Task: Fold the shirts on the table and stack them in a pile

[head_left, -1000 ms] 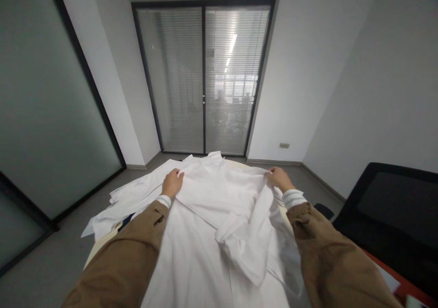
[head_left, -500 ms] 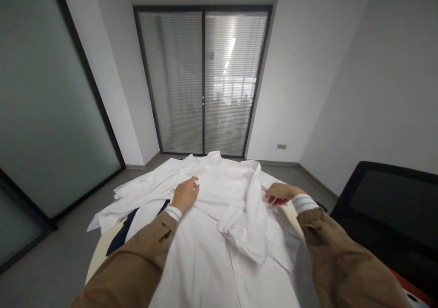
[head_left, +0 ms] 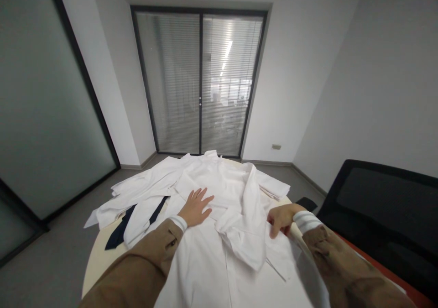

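Observation:
A long white coat (head_left: 205,262) lies spread over a round table, running toward me past the near edge. Its right sleeve (head_left: 251,207) is folded inward across the body. My left hand (head_left: 195,207) rests on the coat's middle, fingers spread and palm down. On the right side, my right hand (head_left: 281,220) has its fingers closed on the coat's edge; the fingertips are partly hidden.
More white cloth (head_left: 147,180) and a dark navy cloth (head_left: 119,230) lie on the left of the pale tabletop (head_left: 97,253). Folded white cloth (head_left: 275,187) sits at the far right. A black mesh chair (head_left: 379,207) stands at right. Glass doors (head_left: 200,80) are beyond.
My left hand has moved slightly right and nearer, its fingers spreading flat on the coat. My right hand has come down nearer to me and closed on the coat's right edge.

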`<state>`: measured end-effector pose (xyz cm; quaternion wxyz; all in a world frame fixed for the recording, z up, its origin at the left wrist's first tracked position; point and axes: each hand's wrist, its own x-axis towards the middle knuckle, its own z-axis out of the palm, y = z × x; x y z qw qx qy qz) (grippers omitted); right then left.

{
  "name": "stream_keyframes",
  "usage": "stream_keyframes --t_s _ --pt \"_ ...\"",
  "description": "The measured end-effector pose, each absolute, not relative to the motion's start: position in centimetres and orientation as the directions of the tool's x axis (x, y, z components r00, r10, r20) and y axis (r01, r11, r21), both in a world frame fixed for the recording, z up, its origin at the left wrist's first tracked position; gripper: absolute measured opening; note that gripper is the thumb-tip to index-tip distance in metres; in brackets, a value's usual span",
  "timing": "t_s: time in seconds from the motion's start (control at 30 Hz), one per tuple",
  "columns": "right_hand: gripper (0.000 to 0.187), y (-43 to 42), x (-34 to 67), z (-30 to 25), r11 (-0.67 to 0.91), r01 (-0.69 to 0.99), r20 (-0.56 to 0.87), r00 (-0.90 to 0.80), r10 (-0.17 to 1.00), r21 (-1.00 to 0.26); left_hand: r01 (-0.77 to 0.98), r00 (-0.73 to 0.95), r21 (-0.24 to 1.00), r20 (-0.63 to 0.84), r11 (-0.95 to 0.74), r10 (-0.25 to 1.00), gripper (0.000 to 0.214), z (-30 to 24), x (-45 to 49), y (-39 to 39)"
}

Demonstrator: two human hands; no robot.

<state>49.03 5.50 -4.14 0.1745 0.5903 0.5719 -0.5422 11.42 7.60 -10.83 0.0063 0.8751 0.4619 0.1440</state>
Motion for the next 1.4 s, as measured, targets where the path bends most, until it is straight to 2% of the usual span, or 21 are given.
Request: stream_keyframes --t_s 0.1,0.2,0.23,0.3,0.37,0.43,0.5,0.57,0.7,0.77,0.83,0.93,1.03,1.13,1.2,1.3,1.33,1.4 --pt "0.034 5.9 49.5 -3.8 -0.263 0.87 -0.787 -0.2 0.583 -0.416 0.752 0.616 0.13 0.208 -0.646 0.76 0.049 -10.1 11.4 7.2" --pt "0.014 6.8 49.6 -2.7 -0.185 0.914 -0.6 -0.077 0.796 -0.362 0.782 0.576 0.099 0.264 -0.616 0.774 0.056 -9.5 11.9 6.5" --pt "0.013 7.1 49.3 -2.3 -0.144 0.936 -0.478 -0.029 0.878 -0.32 0.799 0.546 0.094 0.297 -0.593 0.783 0.056 -9.3 12.1 6.2" --pt "0.017 7.5 48.1 -1.4 -0.074 0.971 -0.144 0.041 0.989 -0.228 0.828 0.487 0.103 0.357 -0.552 0.797 0.045 -9.0 12.6 5.7" --pt "0.021 7.7 46.0 -0.7 -0.022 0.982 0.163 0.053 0.985 -0.189 0.829 0.465 0.129 0.382 -0.544 0.798 0.028 -8.9 12.8 5.2" --pt "0.023 7.9 43.4 -0.5 0.102 0.976 0.292 -0.043 0.956 -0.193 0.776 0.533 0.151 0.363 -0.613 0.764 0.016 -9.0 12.9 4.8" --pt "0.024 8.2 40.9 -0.8 0.254 0.954 0.307 -0.197 0.931 -0.158 0.677 0.647 0.162 0.334 -0.718 0.685 0.012 -9.1 12.9 4.6" --pt "0.029 8.8 38.7 -1.7 0.317 0.944 0.209 -0.292 0.933 -0.095 0.597 0.718 0.168 0.323 -0.784 0.616 0.012 -9.2 12.8 4.5" --pt "0.045 10.6 36.6 -4.0 0.234 0.971 -0.023 -0.235 0.972 -0.042 0.567 0.741 0.172 0.322 -0.806 0.589 0.013 -9.3 12.8 4.6" --pt "0.049 11.4 36.5 -4.9 0.235 0.97 -0.074 -0.24 0.968 -0.069 0.575 0.743 0.159 0.308 -0.802 0.594 0.015 -9.2 12.8 4.8" --pt "0.043 12.1 36.6 -5.5 0.243 0.965 -0.099 -0.252 0.963 -0.096 0.587 0.746 0.141 0.288 -0.797 0.6 0.017 -9.2 13.0 4.9" --pt "0.032 12.6 37.0 -5.9 0.197 0.974 -0.061 -0.204 0.977 -0.109 0.583 0.755 0.138 0.273 -0.801 0.596 0.02 -9.1 13.0 4.9" --pt "0.032 12.6 37.1 -5.8 0.166 0.978 -0.013 -0.169 0.986 -0.126 0.564 0.761 0.181 0.265 -0.805 0.593 0.024 -8.8 12.9 4.7" --pt "0.03 12.1 37.3 -4.7 0.207 0.965 0.042 -0.203 0.978 -0.16 0.541 0.751 0.266 0.273 -0.798 0.601 0.023 -8.4 12.6 4.3" --pt "0.027 11.5 37.6 -3.3 0.231 0.954 0.167 -0.2 0.965 -0.192 0.513 0.739 0.355 0.28 -0.782 0.612 0.032 -8.3 12.6 4.1" --pt "0.025 10.7 38.9 -1.2 0.147 0.96 0.391 -0.043 0.919 -0.24 0.472 0.716 0.532 0.235 -0.703 0.658 0.046 -8.6 13.0 3.9" --pt "0.026 10.5 39.6 -0.6 0.073 0.963 0.423 0.046 0.905 -0.261 0.463 0.701 0.593 0.209 -0.659 0.681 0.051 -8.8 13.2 3.9" --pt "0.032 10.3 41.3 0.1 -0.11 0.943 0.4 0.236 0.886 -0.313 0.448 0.661 0.693 0.167 -0.564 0.731 0.062 -9.4 13.7 3.9"
